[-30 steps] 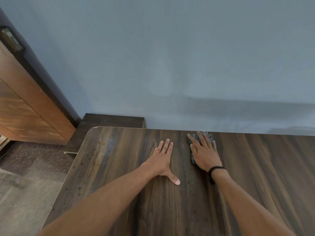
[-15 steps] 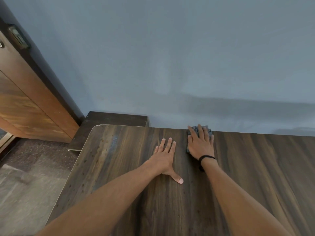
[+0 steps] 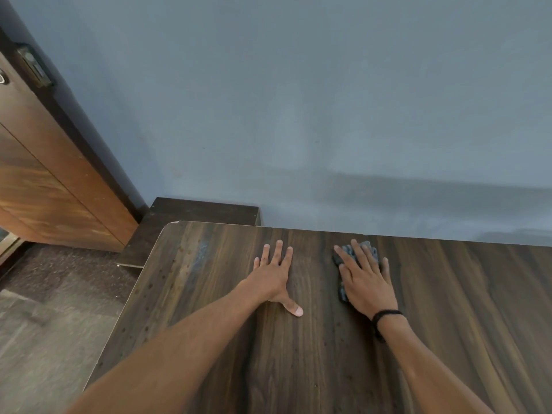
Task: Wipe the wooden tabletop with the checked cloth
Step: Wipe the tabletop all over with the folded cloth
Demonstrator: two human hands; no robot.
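In the head view I look down at the wooden tabletop (image 3: pixel 313 369), which fills the lower right part of the view and has a rounded far-left corner. Both bare forearms reach forward over it.

The left hand (image 3: pixel 273 277) lies flat on the wood, palm down. Its fingers are straight and a little spread, the thumb (image 3: pixel 294 309) points out to the right, and it holds nothing.

The right hand (image 3: pixel 366 282) is also flat, with straight fingers, and it presses down on the checked cloth (image 3: pixel 342 289). It does not curl around the cloth; the palm and fingers only cover it. The cloth is dark grey and folded small, and I see it only at the left side of the hand and between the fingertips. It lies on the tabletop near the far edge, to the right of the left hand and apart from it. There is a black band (image 3: pixel 385 313) around the right wrist.

Behind the table stands a plain blue-grey wall (image 3: pixel 298 115). At the left there is a brown wooden door (image 3: pixel 44 189), and a low dark unit (image 3: pixel 194 216) sits beyond the table corner, against the wall. Grey floor (image 3: pixel 44 324) shows at the lower left.
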